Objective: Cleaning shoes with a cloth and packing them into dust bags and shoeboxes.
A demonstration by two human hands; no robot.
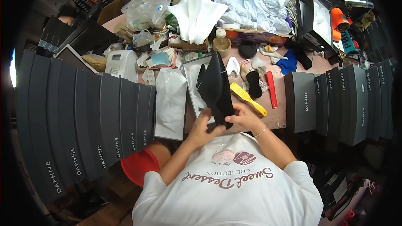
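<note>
A pair of black pointed shoes (216, 86) is held upright in front of my chest, toes pointing away from me. My left hand (204, 130) closes on the near end from the left, with its fingertips partly blurred. From the right, my right hand (244, 118) grips the same end, the thumb lying on the black surface. Beneath and left of the shoes is an open white-lined box (191, 70). Left of that lies a white tray-like box part with crumpled white tissue paper (171, 90) in it.
A yellow-handled brush (249, 99), a black brush-like piece (253, 84) and a red strip-shaped tool (271, 90) lie to the right. Rows of grey shoe boxes (88, 117) flank both sides. Behind are a capped bottle (220, 39), white paper sheets (197, 14) and a white device (121, 65).
</note>
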